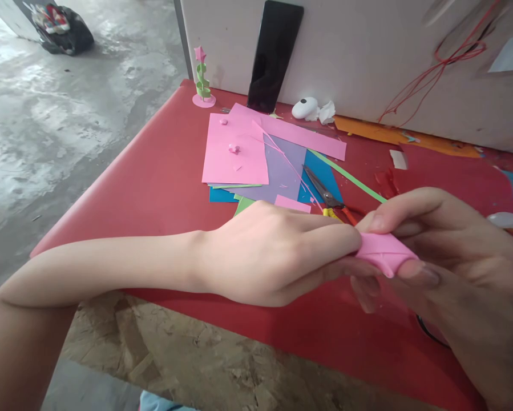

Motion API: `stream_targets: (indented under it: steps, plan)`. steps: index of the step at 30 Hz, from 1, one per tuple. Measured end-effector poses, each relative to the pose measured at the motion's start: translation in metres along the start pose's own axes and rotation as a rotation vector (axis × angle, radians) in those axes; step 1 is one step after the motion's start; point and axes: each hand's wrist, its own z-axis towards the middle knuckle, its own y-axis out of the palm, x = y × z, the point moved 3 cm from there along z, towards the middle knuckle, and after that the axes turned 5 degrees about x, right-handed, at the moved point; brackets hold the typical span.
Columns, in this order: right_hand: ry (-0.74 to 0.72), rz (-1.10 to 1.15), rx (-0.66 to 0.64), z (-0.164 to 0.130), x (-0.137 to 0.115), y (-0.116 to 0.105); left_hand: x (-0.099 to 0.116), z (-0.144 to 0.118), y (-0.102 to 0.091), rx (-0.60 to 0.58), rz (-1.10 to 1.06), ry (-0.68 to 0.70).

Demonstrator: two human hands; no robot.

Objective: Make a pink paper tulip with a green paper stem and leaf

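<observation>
A small piece of folded pink paper is pinched between both my hands above the red table. My left hand reaches across from the left and grips its left end with closed fingers. From the right, my right hand holds the other end between thumb and fingers. Creases cross the paper's face, and a narrow point sticks out at its lower edge. Just beyond my hands lie open scissors with red and yellow handles, partly hidden. A green paper strip runs toward my right hand.
Pink sheets lie over a purple sheet and blue paper. A paper flower stands on the red table at the back left. Against the wall lean a black phone and, nearby, a white rounded object. Red wires hang right.
</observation>
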Motion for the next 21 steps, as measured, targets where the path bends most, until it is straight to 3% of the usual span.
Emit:
stream_targets:
  steps: [11,21]
  plan:
    - [-0.176,-0.133,0.02,-0.0016,-0.0003,-0.004,0.0009,0.0,0.0021,-0.018,-0.243,-0.088]
    - [-0.165,-0.111,-0.076,0.0008,0.0023,0.0029,-0.0001,-0.0041,0.0081,0.017,-0.354,-0.131]
